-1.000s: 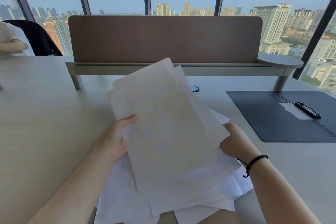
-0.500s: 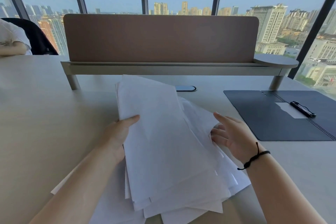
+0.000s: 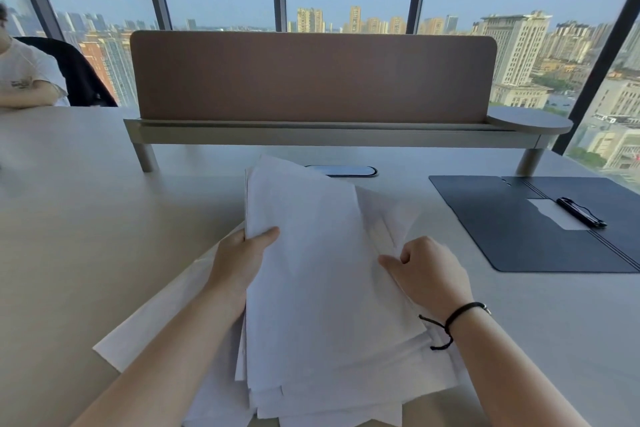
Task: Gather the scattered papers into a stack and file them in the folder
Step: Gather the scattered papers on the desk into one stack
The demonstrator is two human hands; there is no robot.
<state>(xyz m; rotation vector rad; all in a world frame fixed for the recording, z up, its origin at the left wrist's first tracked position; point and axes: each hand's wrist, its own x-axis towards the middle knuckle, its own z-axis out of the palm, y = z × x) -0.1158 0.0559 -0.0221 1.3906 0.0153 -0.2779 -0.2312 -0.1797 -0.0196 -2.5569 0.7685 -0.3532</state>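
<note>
A loose pile of white papers [image 3: 322,281] lies on the desk right in front of me, its sheets fanned and uneven at the near end. My left hand [image 3: 242,260] grips the pile's left edge, thumb on top. My right hand [image 3: 426,270] presses on the right side of the pile, fingers curled onto the sheets. One single sheet [image 3: 149,322] sticks out from under my left forearm. The dark folder [image 3: 512,236] lies open and flat at the right, apart from the papers, with a black pen [image 3: 580,211] resting on it.
A brown divider screen [image 3: 311,76] on a raised shelf crosses the desk behind the papers. A cable grommet [image 3: 343,170] sits just beyond the pile. Another person's arm [image 3: 24,97] rests on the desk at far left.
The top sheets, lifted a second ago, have come down onto the pile. My right hand opened briefly, then closed onto the right side of the papers.
</note>
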